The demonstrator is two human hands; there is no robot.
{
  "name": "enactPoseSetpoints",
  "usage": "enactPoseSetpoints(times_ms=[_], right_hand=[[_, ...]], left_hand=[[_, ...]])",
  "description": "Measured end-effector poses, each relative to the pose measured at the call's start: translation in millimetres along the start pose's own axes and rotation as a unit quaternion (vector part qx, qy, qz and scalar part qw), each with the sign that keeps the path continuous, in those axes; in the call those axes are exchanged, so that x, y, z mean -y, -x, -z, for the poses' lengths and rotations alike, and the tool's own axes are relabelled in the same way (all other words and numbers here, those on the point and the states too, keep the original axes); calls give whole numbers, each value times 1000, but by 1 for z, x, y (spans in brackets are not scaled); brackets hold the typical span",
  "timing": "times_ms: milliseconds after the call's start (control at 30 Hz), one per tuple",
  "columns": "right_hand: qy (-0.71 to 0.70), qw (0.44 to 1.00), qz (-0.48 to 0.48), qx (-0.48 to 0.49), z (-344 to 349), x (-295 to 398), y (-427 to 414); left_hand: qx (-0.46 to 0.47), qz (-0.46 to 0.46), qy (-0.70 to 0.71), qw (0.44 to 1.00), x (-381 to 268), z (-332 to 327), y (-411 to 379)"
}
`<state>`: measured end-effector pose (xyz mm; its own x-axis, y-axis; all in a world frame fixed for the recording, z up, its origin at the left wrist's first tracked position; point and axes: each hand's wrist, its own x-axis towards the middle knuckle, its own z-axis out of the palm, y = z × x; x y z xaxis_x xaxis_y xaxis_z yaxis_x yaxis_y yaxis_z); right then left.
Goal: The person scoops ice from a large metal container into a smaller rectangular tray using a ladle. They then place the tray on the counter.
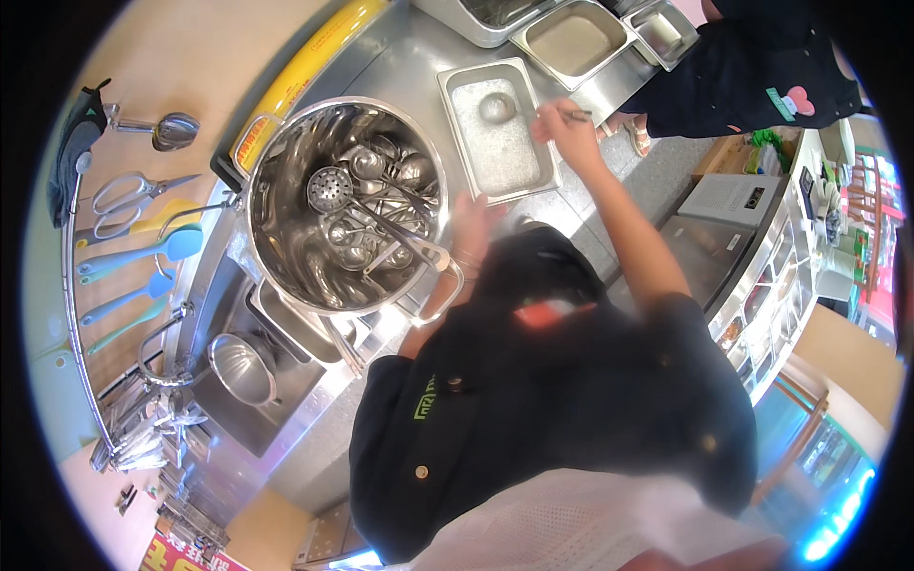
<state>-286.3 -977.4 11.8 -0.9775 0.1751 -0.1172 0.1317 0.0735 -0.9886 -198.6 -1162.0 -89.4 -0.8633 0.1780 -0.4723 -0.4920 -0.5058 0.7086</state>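
My right hand [570, 135] is closed around a slim metal handle, whose end sticks out past the fingers, above the right side of a steel pan [500, 132]. Clear, bubbly liquid fills much of that pan, and a round metal ladle bowl [498, 108] shows inside it. Near the pan's lower left corner is my left hand [475, 218], blurred; whether it grips the rim cannot be told. Just left of it, a large steel pot [348, 207] holds several ladles [368, 164] and a perforated skimmer [330, 190].
More steel pans [570, 43] stand at the counter's far end, beside another person in a dark apron [742, 78]. At lower left, a sink [278, 407] holds a metal bowl [243, 367]. Scissors [132, 200] and blue spatulas [136, 253] hang on the wall.
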Motion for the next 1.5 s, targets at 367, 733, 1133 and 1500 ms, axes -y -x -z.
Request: enactPoseSetpoints(times_ms=[367,733,1133,1500], right_hand=[[-72,991,-58,101,-1,3,-76],[219,917,104,317,35,17,-102],[2,953,31,302,6,-13,-105],[135,932,26,334,-31,37,-140]], left_hand=[[-184,-62,61,979,7,-18,-7],[-268,-125,154,943,11,-71,3],[-297,-158,131,932,23,-74,-5],[-271,-144,178,935,25,-68,-6]])
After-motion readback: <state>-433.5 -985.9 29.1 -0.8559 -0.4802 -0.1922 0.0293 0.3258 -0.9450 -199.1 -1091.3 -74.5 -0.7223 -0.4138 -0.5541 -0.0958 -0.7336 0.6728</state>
